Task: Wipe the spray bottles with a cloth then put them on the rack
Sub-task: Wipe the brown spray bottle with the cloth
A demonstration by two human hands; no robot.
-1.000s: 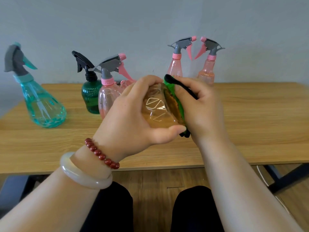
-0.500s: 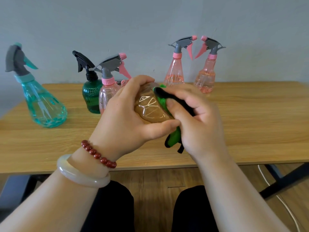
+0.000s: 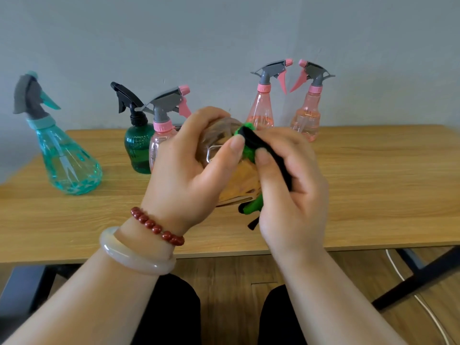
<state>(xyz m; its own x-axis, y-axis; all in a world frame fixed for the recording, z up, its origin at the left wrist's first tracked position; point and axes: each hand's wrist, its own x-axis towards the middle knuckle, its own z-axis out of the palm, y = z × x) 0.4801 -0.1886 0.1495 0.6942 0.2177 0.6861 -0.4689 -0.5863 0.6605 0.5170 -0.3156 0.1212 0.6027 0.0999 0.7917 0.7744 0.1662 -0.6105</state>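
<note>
A wood-grain table [image 3: 373, 195] stands against a plain grey wall [image 3: 224, 33], its black metal leg [image 3: 418, 278] angled over a wooden floor [image 3: 231, 272] where a white cable [image 3: 394, 265] trails at right.

The wooden table [image 3: 373, 175] bears spray bottles [image 3: 261, 110] — one teal [image 3: 67, 158], one dark green [image 3: 138, 150], three pink [image 3: 160, 138].

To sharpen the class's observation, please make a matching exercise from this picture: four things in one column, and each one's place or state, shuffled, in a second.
Things
1. teal spray bottle
2. dark green spray bottle
3. clear bottle
4. green-and-black cloth

Places and states
A. pinched in the right hand
B. standing far left on the table
C. gripped by the left hand
D. upright, with a black trigger head

Pairs: 1-B, 2-D, 3-C, 4-A
</note>
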